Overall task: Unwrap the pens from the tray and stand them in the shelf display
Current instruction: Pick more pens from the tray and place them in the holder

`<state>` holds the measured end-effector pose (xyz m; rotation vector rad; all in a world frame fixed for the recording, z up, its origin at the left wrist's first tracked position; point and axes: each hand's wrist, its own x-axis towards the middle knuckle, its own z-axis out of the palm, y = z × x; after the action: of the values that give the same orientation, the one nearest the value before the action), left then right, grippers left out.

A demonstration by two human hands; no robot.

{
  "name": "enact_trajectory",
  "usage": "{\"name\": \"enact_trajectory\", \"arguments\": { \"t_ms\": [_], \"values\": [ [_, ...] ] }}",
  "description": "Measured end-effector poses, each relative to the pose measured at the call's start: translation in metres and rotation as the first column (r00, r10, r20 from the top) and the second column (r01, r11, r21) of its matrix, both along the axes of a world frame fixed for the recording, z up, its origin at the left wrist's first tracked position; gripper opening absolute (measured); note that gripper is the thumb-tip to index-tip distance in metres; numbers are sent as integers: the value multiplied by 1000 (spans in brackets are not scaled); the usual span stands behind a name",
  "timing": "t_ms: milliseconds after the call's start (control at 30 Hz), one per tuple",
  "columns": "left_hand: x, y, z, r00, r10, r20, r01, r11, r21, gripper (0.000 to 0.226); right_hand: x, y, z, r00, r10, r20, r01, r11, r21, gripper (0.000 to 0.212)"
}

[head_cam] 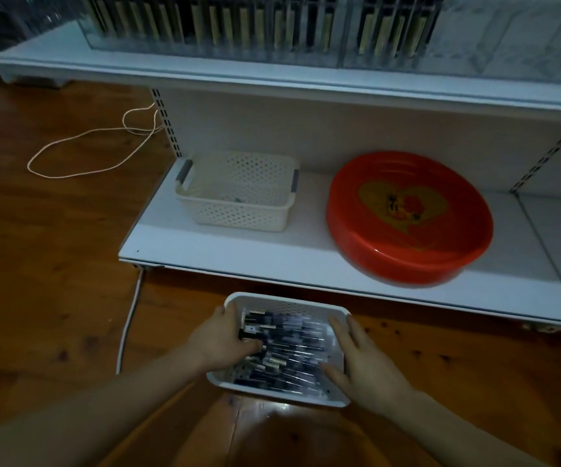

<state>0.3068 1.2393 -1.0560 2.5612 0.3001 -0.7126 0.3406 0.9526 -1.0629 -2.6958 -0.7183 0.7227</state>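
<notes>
- On the far left I see a loose cord (94,146) looped on the wooden floor (53,264), well clear of my working area.
- My left hand (225,342) reaches into the left end of the tray (336,399); its fingers curl over the pen ends there, and I judge it is pinching some, though I cannot see which.
- The pens (289,345) lie in a heap in the tray, long axes running left to right, so both hands meet them end-on.
- My right hand (363,362) lies spread and flat over the tray's right side, fingers straight, holding nothing.
- The left hand is nearer to a grip, so I expect it to lift first.
- The display (272,28) stands on the upper shelf (171,74), up and away from the tray.
- Between them sit a basket (238,197) and, to the right, a red basin (407,217) on the lower shelf (238,254); its front edge overhangs just beyond the tray, so I would lift toward myself first.
</notes>
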Motion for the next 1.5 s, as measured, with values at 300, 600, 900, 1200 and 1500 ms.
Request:
{"name": "enact_trajectory", "arguments": {
  "t_ms": [300,600,900,1200,1500],
  "values": [
    [18,-40,8,995,-89,-38,84,988,-129,90,0,-55,-8,998,-64,11,64,998,-15,82],
    [47,-116,22,967,-223,-124,195,960,-202,97,11,-134,-5,982,-174,70,178,982,-57,78],
    [56,-154,20,968,-236,-84,218,959,-180,71,23,-171,-3,983,-170,73,176,980,-97,73],
    [61,-154,25,968,-250,-22,248,967,-57,49,28,-145,2,962,-105,251,111,994,-10,56],
    [55,-152,28,949,-314,16,314,949,-36,32,40,-54,-22,972,-157,-172,188,965,181,28]
  ]
}}
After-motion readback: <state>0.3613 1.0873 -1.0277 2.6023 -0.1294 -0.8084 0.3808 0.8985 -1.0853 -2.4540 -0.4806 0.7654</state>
